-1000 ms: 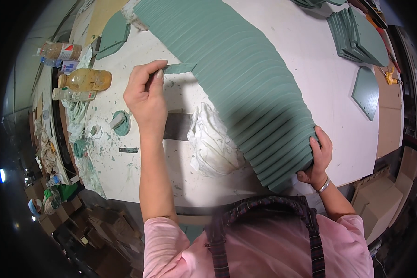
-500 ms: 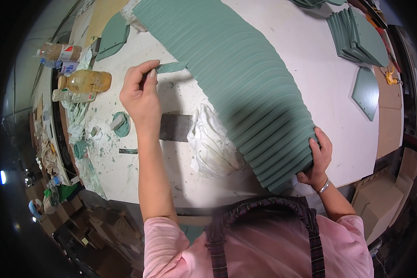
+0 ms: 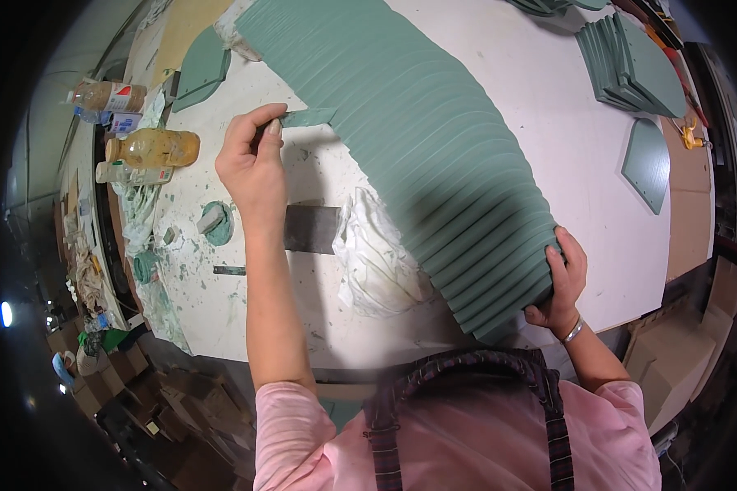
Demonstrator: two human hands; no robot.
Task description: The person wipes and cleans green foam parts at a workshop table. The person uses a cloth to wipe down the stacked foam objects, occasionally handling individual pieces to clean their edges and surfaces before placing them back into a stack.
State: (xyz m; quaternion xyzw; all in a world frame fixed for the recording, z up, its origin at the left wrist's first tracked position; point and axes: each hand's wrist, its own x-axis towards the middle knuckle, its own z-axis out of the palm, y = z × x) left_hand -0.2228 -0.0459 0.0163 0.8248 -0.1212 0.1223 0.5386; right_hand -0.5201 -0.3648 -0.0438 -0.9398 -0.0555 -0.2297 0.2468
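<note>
While the left hand (image 3: 252, 168) pinches a green strip (image 3: 307, 118) between thumb and fingertips just beside the fanned green panels (image 3: 434, 155), the right hand (image 3: 561, 282) curls over their near end; both grips should hold steady.

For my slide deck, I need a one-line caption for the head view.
Left hand draws a putty knife along a fanned row of green panels; right hand steadies the near end.

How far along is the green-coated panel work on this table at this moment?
Done, apparently: a long fanned row of green panels already looks coated, with more stacked panels far right. In hand: the left hand holds a green-smeared scraper blade at the row's edge; the right hand steadies its near end. How much remains cannot be told.
</note>
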